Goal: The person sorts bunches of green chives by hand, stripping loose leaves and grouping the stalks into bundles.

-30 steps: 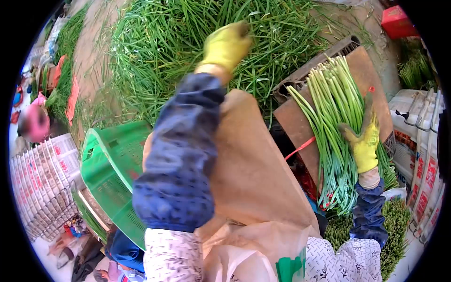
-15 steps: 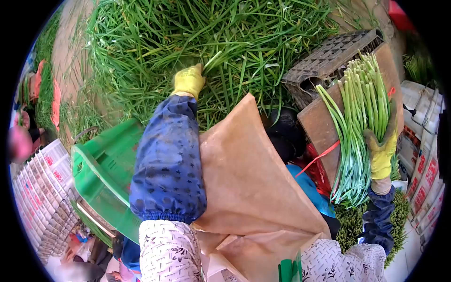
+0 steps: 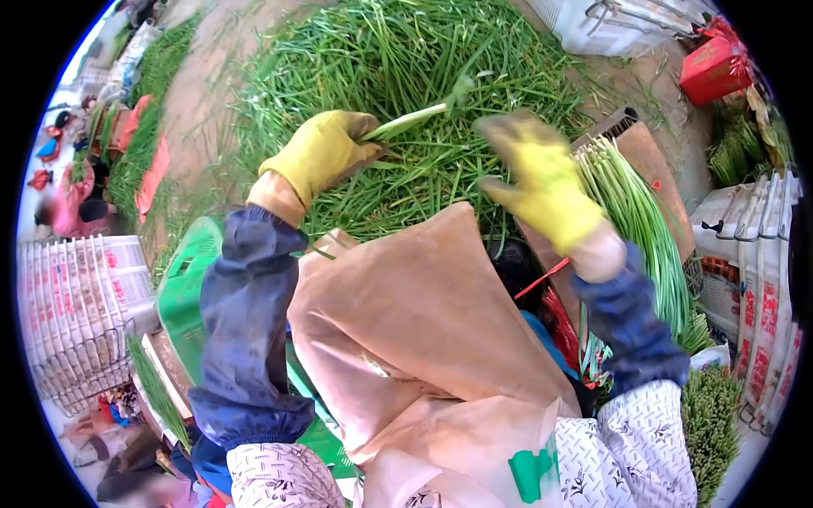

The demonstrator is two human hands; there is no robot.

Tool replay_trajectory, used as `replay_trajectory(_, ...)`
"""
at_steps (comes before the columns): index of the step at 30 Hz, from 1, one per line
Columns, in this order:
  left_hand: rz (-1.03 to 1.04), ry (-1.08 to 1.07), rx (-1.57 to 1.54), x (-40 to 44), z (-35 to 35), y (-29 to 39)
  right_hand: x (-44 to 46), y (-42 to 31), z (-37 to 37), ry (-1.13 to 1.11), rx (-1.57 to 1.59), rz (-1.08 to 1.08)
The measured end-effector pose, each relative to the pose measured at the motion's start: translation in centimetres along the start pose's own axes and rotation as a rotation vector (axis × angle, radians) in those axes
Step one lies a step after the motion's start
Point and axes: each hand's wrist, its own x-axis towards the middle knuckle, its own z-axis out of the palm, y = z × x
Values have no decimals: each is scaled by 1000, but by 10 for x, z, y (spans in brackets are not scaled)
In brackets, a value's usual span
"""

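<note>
My left hand, in a yellow glove with a darker palm, is closed on a few green chive-like stalks whose pale ends point right. It is above a big heap of loose green stalks. My right hand, gloved alike and smeared by motion, is raised with thumb and fingers apart, and nothing shows in it. Just right of it, a thick bundle of stalks lies on a brown board, pale ends toward the heap. A tan apron covers my lap.
A green plastic crate stands at my left. Stacked white baskets are at far left, with more white crates at right. A red box sits at upper right. Another person is at far left. A red strip hangs beside the board.
My right hand has left the bundle and moved left, up over the heap's edge. My left hand has lifted stalks from the heap. The view has shifted.
</note>
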Motion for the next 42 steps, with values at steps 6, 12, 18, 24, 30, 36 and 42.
replay_trajectory(6, -90, 302, 226, -52, 8, -49, 79, -28, 140, -616, -121, 68)
replay_trajectory(12, -168, 286, -684, -99, 22, -68, 72, -1, 253, -647, -461, 40)
replay_trajectory(18, -117, 506, -884, -95, 35, -84, 65, 17, 271, -872, -442, 88)
replay_trajectory(24, -153, 751, -808, -81, 24, -112, 114, 4, 202, -342, -37, 447)
replay_trajectory(30, -45, 787, -983, -98, -6, -85, 139, -17, 86, 377, 1389, 586)
replay_trajectory(36, 479, 650, -1620, -82, -7, -55, 96, -114, -20, -336, 1483, 126)
replay_trajectory(42, 595, 883, -1901, -85, -5, 6, 97, -145, -6, 316, 951, -330)
